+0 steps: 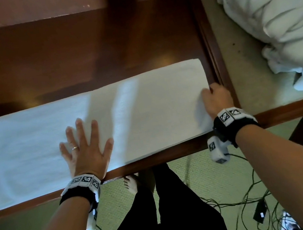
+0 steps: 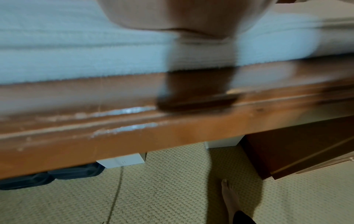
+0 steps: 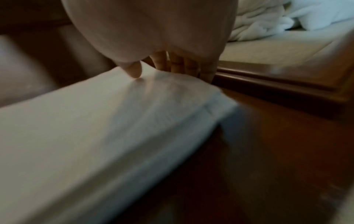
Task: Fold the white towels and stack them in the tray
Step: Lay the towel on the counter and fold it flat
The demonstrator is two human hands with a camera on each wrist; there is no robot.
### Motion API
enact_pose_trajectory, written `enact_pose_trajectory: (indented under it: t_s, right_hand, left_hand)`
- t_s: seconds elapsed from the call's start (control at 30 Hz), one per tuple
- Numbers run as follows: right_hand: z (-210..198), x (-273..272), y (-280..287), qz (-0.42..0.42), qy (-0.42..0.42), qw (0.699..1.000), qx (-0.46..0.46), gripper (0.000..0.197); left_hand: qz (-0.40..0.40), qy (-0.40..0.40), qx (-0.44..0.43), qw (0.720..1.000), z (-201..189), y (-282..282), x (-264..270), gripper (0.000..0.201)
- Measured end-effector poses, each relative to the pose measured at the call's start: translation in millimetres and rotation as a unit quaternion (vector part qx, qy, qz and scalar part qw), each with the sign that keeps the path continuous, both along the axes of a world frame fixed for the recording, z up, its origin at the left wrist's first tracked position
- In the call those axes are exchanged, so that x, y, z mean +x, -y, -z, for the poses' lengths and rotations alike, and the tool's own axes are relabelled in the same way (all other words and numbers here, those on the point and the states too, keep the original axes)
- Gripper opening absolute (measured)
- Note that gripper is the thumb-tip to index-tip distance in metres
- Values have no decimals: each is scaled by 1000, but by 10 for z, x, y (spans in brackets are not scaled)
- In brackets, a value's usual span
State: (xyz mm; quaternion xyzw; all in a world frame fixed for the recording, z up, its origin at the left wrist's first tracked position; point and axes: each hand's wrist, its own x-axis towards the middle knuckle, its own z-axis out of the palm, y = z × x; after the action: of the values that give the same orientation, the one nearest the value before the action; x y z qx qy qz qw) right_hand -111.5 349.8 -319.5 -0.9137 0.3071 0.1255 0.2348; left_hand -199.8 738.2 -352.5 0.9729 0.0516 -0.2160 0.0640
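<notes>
Towel [image 1: 94,131] end hides right grip [image 1: 216,98] fingers curled under it; left grip [image 1: 85,150] flat, spread.

The folded towel [image 1: 131,114] lies lengthwise on the table [image 1: 59,55], along the table's near edge. The left hand [image 1: 85,150] lies flat on the towel left of its middle, and the right hand [image 1: 216,98] is at the towel's right end. The heap of towels [image 1: 273,14] sits right of the table, on a lower surface.
</notes>
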Motion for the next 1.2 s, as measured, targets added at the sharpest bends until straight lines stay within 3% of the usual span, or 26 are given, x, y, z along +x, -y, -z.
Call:
enact_pose_trajectory:
  t_s: [0.1,0.2,0.3,0.37,0.47,0.57,0.7,0.83,0.93,1.07,1.2]
  right_hand:
    - [55,-199,-11,-9,-14,1000,17,43]
    - [73,-196,49,50,-39,995,78,57]
    - [46,-172,97,77,-57,983,155,46]
    - [-68,-110,78,52,-56,985,157,39]
    - [-426,185,19,-17,1,997,79,14]
    - [-951,611,-44,-67,115,988,-81,17]
    - [-1496,957,-166,-174,295,912,-227,17]
    - [-1696,861,-530,-279,343,862,-248,17]
    - [-1538,557,-919,-348,327,851,-219,27]
    - [-967,-106,-1444,-478,245,825,-173,47]
    - [-329,-866,-1795,-564,126,802,-152,45]
  left_hand:
    - [1,-7,-2,1000,-26,-5,6,77]
    - [1,-18,-6,1000,-81,12,25,75]
    - [-6,-37,-15,999,-170,46,45,76]
    - [-3,-42,-19,999,-233,52,67,76]
    - [15,-32,-29,999,-325,8,88,72]
    - [37,11,-14,999,-393,-107,102,63]
    - [24,-9,11,1000,-483,-314,62,56]
    - [64,-2,-51,997,-581,-386,-20,50]
    - [78,6,-53,996,-620,-400,-30,48]
    - [59,94,-57,992,-742,-397,70,34]
    - [157,150,-5,976,-807,-313,121,36]
